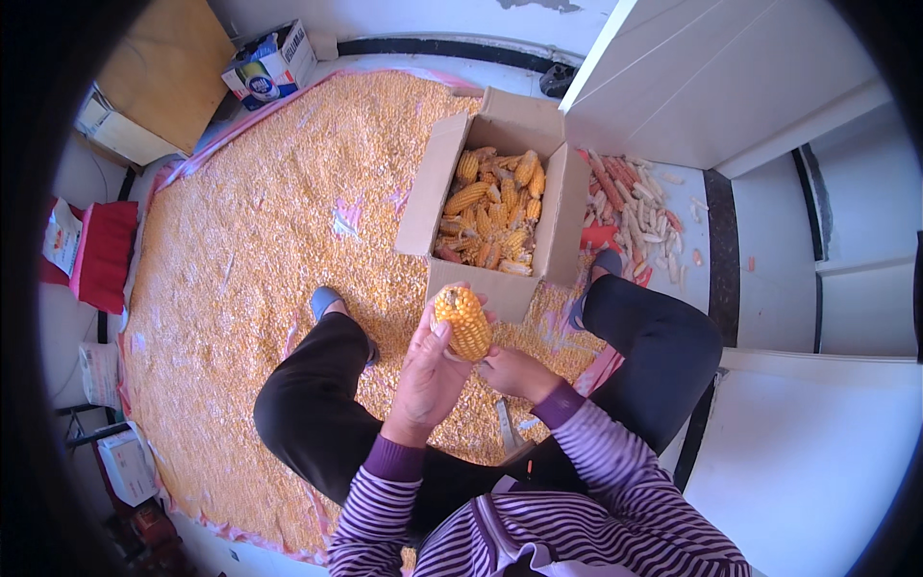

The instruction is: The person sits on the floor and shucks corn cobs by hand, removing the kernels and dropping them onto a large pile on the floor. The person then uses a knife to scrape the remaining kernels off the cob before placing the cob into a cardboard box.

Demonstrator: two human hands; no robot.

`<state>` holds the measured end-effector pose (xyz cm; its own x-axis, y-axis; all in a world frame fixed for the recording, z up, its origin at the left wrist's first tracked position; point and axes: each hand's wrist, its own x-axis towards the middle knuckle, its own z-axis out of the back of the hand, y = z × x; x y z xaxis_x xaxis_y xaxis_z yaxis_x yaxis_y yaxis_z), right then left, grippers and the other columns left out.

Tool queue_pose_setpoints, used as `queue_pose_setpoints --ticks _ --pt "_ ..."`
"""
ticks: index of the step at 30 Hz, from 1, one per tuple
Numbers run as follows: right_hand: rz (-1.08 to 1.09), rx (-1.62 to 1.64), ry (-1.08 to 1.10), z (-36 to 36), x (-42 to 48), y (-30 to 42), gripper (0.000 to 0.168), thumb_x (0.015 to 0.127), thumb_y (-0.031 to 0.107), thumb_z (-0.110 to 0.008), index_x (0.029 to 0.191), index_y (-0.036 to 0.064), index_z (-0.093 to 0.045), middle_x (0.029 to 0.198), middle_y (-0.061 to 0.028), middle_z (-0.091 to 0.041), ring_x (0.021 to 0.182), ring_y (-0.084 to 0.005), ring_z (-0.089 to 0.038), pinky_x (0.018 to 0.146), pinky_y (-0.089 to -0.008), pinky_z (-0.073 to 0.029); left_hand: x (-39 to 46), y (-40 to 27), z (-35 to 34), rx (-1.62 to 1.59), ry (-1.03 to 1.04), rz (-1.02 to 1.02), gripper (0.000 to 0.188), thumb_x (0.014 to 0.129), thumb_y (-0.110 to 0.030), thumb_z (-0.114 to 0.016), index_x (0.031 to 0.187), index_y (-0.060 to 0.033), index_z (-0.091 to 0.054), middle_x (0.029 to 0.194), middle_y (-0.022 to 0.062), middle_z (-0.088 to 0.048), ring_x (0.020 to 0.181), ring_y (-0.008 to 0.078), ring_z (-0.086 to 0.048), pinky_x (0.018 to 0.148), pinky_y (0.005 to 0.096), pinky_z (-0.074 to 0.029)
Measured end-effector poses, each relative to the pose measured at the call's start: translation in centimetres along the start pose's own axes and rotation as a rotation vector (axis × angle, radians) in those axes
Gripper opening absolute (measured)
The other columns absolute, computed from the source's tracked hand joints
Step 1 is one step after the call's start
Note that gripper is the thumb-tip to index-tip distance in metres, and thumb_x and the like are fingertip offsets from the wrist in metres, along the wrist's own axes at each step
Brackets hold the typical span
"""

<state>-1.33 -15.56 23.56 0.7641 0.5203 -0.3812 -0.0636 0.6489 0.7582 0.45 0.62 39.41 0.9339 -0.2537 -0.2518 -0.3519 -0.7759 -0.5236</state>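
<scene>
My left hand is wrapped around a dried ear of yellow corn, with its thumb along the side and kernels still on the cob. My right hand is at the ear's lower end, fingers curled in; whether it grips the ear is unclear. Between my knees, below the right hand, a metal piece stands among the kernels. Just beyond my hands, an open cardboard box contains several ears of corn, some with bits of husk.
Loose corn kernels cover a wide pink sheet under my feet. Bare cobs are heaped right of the box, beside a white door. A printed carton, a wooden cabinet and a red bag line the left side.
</scene>
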Motion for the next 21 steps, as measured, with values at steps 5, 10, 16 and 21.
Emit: queue_pose_setpoints --ticks 5,10,16,21 --pt "-0.084 -0.106 -0.13 14.5 -5.8 8.8 0.027 0.093 0.021 -0.05 0.106 -0.001 -0.061 0.085 -0.0267 -0.062 0.08 -0.0418 -0.063 0.072 -0.0476 -0.049 2.1 -3.0 -1.0 0.203 0.109 0.095 0.054 0.092 -0.027 -0.061 0.138 -0.0097 -0.039 0.128 0.0085 -0.052 0.116 0.0216 -0.053 0.087 0.0409 -0.05" --pt "0.097 0.11 -0.357 22.8 -4.5 13.8 0.027 0.091 0.01 -0.057 0.114 -0.004 -0.059 0.088 -0.0241 -0.065 0.078 -0.0345 -0.066 0.069 -0.0394 -0.051 6.2 -4.6 -1.0 0.307 0.169 0.13 0.046 0.092 -0.023 -0.062 0.132 -0.0125 -0.043 0.124 0.0073 -0.054 0.115 0.0183 -0.053 0.087 0.0381 -0.05" --pt "0.326 -0.005 -0.419 25.0 -0.5 13.8 0.032 0.089 0.007 -0.061 0.12 0.0 -0.06 0.096 -0.0207 -0.066 0.079 -0.0313 -0.066 0.072 -0.036 -0.051 10.6 -4.8 -0.7 0.299 0.107 0.108 0.043 0.093 -0.019 -0.061 0.132 -0.0137 -0.043 0.125 0.0068 -0.054 0.114 0.0189 -0.055 0.09 0.0391 -0.05" --pt "0.283 -0.02 -0.384 24.5 -0.4 11.9 0.03 0.088 0.007 -0.062 0.117 0.0 -0.062 0.084 -0.0165 -0.064 0.072 -0.0292 -0.065 0.064 -0.035 -0.05 12.4 -4.8 0.0 0.323 0.054 0.145 0.049 0.094 -0.018 -0.06 0.137 -0.0124 -0.037 0.122 0.0033 -0.054 0.114 0.0149 -0.054 0.092 0.0374 -0.05"
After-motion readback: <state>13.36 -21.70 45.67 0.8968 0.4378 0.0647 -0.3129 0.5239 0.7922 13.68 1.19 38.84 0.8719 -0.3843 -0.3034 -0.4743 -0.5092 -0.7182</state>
